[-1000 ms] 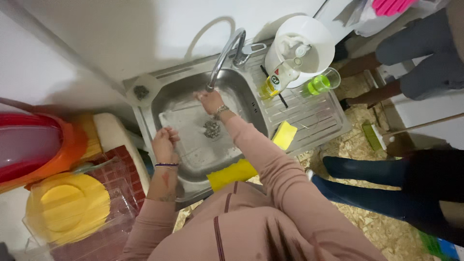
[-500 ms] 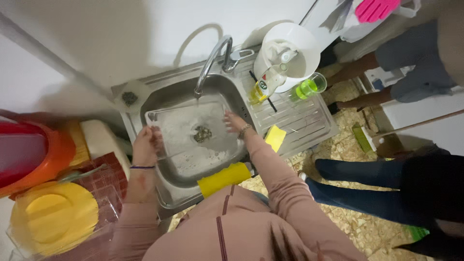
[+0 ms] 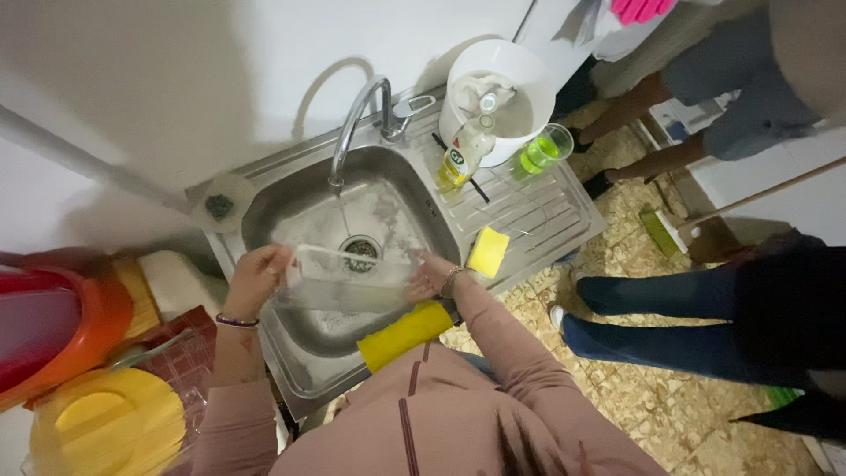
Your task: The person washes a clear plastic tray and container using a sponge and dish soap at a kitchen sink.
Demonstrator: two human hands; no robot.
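Both hands grip a clear tray (image 3: 348, 280) by its ends, left hand (image 3: 256, 280) on one, right hand (image 3: 429, 275) on the other, held over the sink (image 3: 291, 207) under the tap (image 3: 352, 123). Yellow cloth (image 3: 405, 333) on front rim, sponge (image 3: 487, 251) and bottle (image 3: 464, 152) on drainer.

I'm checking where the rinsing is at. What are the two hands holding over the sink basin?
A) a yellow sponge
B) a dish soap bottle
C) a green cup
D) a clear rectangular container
D: the left hand and right hand each grip one end of a clear rectangular container over the sink, while the yellow sponge, green cup and soap bottle sit on the drainboard.
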